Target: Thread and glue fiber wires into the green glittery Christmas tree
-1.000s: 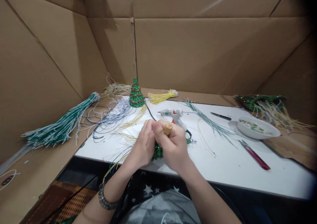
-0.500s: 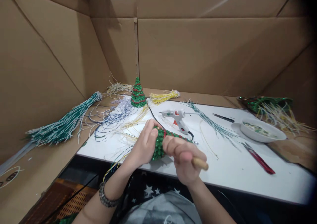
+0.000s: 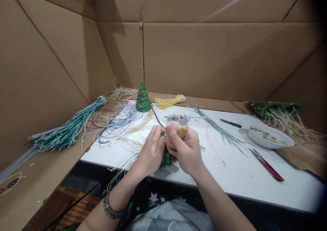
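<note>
My left hand (image 3: 152,150) is closed around the near side of a small green tinsel Christmas tree (image 3: 167,160) lying at the table's front. Most of that tree is hidden behind my hands. In my right hand (image 3: 184,149) is a tool with a wooden handle (image 3: 183,131), its end sticking up past the thumb; the working tip is out of sight against the tree. Behind my hands lies a white glue gun (image 3: 180,117), partly covered by the right hand. Farther back, a second tinsel tree (image 3: 143,98) with red garland stands upright.
Bundled green wires (image 3: 68,127) lie left, blue wires (image 3: 114,123) nearer, and a yellow bundle (image 3: 170,101) at the back. To the right are thin green wires (image 3: 222,130), a black pen-like tool (image 3: 230,123), red-handled snips (image 3: 268,166) and a white bowl (image 3: 270,136). Cardboard walls (image 3: 204,60) surround the table.
My right hand has turned and moved up and slightly left, so the wooden handle now points upward instead of toward me. The left hand still holds the tree.
</note>
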A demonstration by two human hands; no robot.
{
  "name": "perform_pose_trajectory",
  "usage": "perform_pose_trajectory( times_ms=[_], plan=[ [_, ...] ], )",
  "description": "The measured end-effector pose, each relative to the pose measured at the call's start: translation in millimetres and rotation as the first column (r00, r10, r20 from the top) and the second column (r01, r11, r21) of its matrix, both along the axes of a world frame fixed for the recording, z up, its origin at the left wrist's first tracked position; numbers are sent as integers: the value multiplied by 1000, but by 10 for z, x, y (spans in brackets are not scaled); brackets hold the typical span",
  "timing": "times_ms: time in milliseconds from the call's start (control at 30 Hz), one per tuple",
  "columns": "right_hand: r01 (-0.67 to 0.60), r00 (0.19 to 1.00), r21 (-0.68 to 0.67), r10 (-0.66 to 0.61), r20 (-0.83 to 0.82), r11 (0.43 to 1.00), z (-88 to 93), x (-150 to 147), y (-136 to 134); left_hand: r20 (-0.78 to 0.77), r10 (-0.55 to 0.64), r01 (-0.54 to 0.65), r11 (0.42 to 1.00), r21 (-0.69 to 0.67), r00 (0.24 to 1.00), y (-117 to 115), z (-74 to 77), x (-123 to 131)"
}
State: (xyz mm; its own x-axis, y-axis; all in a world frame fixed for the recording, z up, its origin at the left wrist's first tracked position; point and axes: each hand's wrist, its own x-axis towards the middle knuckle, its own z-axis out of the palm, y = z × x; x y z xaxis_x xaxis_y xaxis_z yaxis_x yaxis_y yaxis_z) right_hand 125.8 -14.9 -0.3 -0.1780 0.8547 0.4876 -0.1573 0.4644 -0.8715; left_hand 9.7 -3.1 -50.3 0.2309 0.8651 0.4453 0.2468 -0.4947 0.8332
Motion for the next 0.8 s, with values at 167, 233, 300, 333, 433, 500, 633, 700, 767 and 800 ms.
perform_pose_trajectory(
  times_ms=[167,233,300,333,433,500,633,700,767,800],
  plan=[
    [-237,925,-245,141,-353,940,-37,152,85,-38,-1,2,1000,24,999,-13,55,-6],
    [-257,895,-222,145,-422,940,-76,198,63,-37,-4,5,1000,26,999,-6,58,-11],
    [-233,880,-144,145,-453,962,-139,218,13,-29,-8,9,1000,29,1000,11,52,-14],
    [-204,877,-101,136,-461,974,-181,219,-18,-22,-4,5,1000,28,1000,21,47,-13],
    [-65,889,39,75,-452,997,-335,206,-103,-13,17,-17,1000,0,1000,46,35,-10],
    [34,921,157,30,-388,987,-434,202,-146,-16,17,-17,1000,-15,1000,52,35,-9],
    [82,981,386,-7,-192,919,-477,202,-215,-34,13,-13,1000,10,999,32,42,-6],
    [54,998,419,-45,-33,906,-393,183,-241,-53,25,-24,999,23,998,15,38,-1],
    [47,984,408,-113,141,912,-270,147,-246,-63,36,-35,999,29,997,2,30,4],
    [56,970,387,-142,196,920,-208,128,-235,-61,37,-35,999,30,997,-3,27,7]
  ],
)
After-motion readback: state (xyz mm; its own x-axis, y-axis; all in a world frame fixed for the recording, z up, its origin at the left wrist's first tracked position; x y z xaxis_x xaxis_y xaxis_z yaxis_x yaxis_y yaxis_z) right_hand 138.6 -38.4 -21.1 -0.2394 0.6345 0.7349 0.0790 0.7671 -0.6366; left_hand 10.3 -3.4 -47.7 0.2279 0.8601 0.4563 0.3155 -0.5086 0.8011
